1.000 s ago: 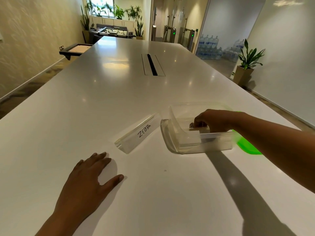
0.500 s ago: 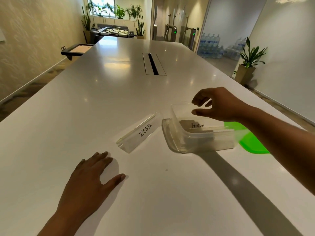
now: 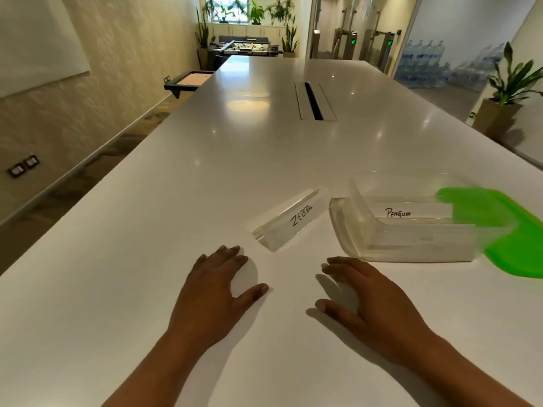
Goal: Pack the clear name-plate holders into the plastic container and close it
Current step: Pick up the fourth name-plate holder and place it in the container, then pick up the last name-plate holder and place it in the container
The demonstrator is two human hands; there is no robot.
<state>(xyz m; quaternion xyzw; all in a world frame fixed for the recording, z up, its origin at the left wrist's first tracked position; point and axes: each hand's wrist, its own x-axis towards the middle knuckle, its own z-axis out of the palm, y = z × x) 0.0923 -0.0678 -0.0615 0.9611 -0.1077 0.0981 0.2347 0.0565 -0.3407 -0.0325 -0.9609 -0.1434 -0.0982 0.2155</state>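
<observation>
A clear plastic container (image 3: 411,245) stands open on the white table, right of centre. Inside it lies a name-plate holder marked "PENGUIN" (image 3: 411,211). A second clear holder marked "ZEBRA" (image 3: 289,220) lies on the table just left of the container. The green lid (image 3: 511,230) lies flat behind and to the right of the container, touching it. My left hand (image 3: 217,289) rests palm down, fingers spread, just below the ZEBRA holder. My right hand (image 3: 370,301) rests flat in front of the container's near left corner. Neither hand holds anything.
The long white table (image 3: 205,177) stretches far ahead, with a cable slot (image 3: 313,101) in its middle. A potted plant (image 3: 505,95) stands beyond the table's right edge. The left table edge drops to the floor.
My right hand came out of the container, leaving the PENGUIN holder inside, and dropped back onto the table beside my left hand. The left hand stayed put.
</observation>
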